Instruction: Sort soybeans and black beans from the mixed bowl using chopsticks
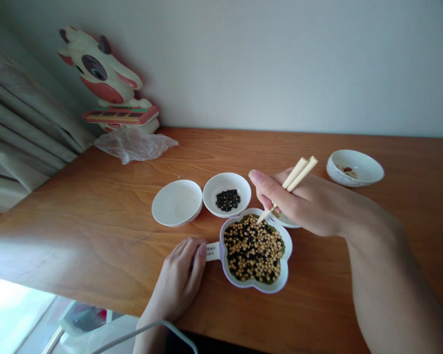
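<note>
A flower-shaped white dish [285, 280] full of mixed yellow, black and green beans sits near the table's front edge. My right hand [302, 201] grips a pair of pale chopsticks [297, 175], their tips down in the beans at the dish's far rim. My left hand [179, 280] rests on the table with curled fingers touching the dish's short handle [213, 251]. Behind the dish stand an empty white bowl [176, 202] and a white bowl [227, 194] holding a small heap of black beans. Another small dish [286, 222] is mostly hidden under my right hand.
A patterned bowl [354, 167] with a few reddish beans sits at the far right. A cow-shaped toy [107, 83] and a crumpled clear plastic bag [133, 144] stand at the back left by the wall. Curtains [18, 128] hang at left. A white cable [147, 330] crosses the front edge.
</note>
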The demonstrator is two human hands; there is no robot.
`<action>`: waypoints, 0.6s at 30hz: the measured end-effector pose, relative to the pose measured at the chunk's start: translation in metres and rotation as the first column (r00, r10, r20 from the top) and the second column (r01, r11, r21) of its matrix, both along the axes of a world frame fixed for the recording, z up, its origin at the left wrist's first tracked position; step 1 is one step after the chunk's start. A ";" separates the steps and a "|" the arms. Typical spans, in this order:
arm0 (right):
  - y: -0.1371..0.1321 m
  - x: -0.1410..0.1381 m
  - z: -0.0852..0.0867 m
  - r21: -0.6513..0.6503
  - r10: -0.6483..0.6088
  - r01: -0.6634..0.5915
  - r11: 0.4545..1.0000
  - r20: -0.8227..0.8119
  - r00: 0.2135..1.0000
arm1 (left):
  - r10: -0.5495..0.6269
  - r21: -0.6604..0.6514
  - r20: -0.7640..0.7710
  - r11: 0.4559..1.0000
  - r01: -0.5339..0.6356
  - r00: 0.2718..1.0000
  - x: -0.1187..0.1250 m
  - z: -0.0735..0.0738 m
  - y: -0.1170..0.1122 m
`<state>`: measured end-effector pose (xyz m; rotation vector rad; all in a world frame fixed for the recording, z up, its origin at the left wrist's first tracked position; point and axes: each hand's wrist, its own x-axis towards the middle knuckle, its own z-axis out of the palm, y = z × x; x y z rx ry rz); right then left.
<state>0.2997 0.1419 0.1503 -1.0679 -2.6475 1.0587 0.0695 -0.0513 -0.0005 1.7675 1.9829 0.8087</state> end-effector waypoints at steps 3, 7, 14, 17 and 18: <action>-0.001 -0.002 0.000 -0.004 0.000 0.000 1.000 0.025 1.000 | 0.000 0.003 0.006 1.000 0.000 1.000 0.000 0.001 0.000; -0.001 -0.003 -0.002 0.016 0.009 -0.010 1.000 0.039 0.999 | 0.000 0.009 0.011 1.000 0.000 1.000 0.001 0.001 0.000; 0.000 -0.003 -0.002 0.003 -0.011 0.011 1.000 0.075 0.997 | 0.002 0.008 0.007 1.000 -0.002 1.000 0.001 0.000 -0.001; -0.002 -0.006 0.000 -0.010 -0.022 0.023 1.000 0.088 0.996 | 0.005 0.010 0.003 1.000 -0.005 1.000 0.001 0.000 0.000; -0.002 -0.007 0.000 -0.010 -0.022 0.023 1.000 0.090 0.996 | 0.006 0.011 0.003 1.000 -0.006 1.000 0.001 0.000 0.000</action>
